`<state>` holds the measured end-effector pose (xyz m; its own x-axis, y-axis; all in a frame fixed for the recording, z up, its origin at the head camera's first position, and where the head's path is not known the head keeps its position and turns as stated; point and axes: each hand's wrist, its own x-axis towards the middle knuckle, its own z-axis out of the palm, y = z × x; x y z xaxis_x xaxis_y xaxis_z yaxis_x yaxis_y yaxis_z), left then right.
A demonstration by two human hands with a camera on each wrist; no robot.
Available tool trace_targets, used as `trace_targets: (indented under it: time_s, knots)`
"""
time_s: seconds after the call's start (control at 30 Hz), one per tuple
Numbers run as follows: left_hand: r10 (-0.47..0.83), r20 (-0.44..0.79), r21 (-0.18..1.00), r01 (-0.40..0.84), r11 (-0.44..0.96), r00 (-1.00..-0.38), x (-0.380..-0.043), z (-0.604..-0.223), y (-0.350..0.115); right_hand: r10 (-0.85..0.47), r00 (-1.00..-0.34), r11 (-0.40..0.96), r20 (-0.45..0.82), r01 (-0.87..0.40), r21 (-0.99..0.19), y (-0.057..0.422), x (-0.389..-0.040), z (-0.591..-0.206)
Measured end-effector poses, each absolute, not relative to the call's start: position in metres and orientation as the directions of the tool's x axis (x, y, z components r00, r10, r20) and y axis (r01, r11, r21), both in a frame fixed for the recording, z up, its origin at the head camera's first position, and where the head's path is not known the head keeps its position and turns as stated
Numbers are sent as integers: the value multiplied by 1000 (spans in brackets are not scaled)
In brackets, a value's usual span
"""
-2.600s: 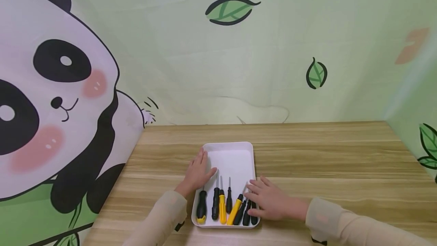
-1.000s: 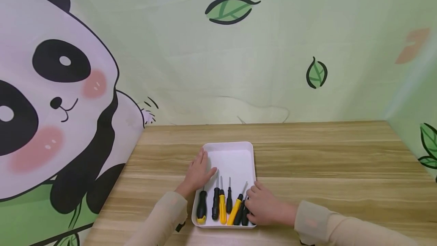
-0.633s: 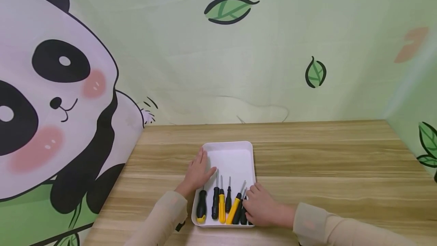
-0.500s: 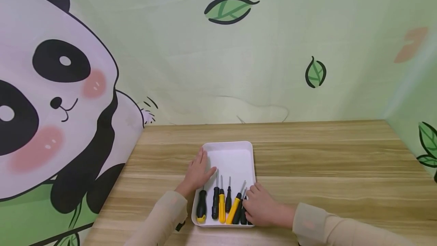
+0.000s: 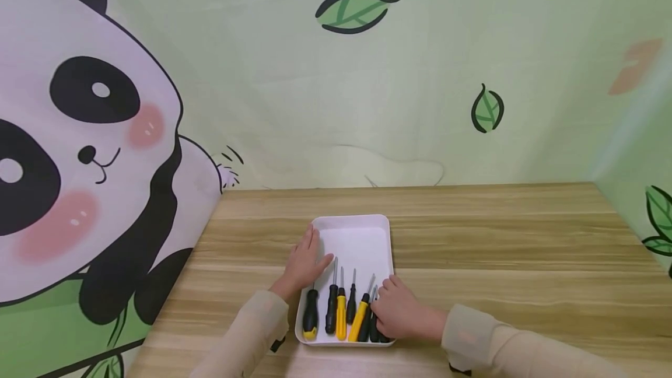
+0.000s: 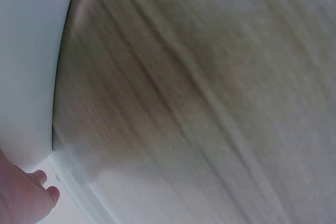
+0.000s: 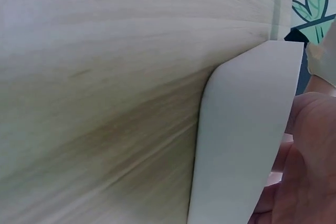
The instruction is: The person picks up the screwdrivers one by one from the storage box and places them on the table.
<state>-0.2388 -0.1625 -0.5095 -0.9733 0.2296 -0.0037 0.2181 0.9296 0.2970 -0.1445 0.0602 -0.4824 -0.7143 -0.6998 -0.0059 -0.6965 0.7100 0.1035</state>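
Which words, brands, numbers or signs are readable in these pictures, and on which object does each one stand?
No text can be read.
Screwdrivers: no legible marking; too small to judge fine print.
White tray: none seen.
Orange mark on the wall: blurred, cannot tell whether lettering.

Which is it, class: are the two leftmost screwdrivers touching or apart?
Apart: the head view shows white tray between the leftmost screwdriver and its neighbour.

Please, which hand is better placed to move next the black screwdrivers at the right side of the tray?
Likely the right hand: it reaches over the right rim of the tray, beside those black screwdrivers. The left hand lies at the tray's left side, with the yellow screwdrivers in between.
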Motion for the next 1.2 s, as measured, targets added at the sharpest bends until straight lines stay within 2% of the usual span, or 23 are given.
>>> trace_targets:
  time_s: [0.27,0.47,0.83,1.2]
  knots:
    - [239,5,307,229,924,-971,-239,-510,-164,-643,-762,760,-80,-648,57,54,-143,-476]
    - [242,11,312,233,921,-970,-240,-511,-164,-617,-782,784,-84,-621,17,52,-143,-479]
    - [244,14,314,236,920,-970,-240,-512,-165,-636,-772,772,4,-635,6,49,-138,-488]
    - [251,26,316,246,916,-968,-240,-514,-166,-581,-813,811,38,-583,-53,49,-139,-496]
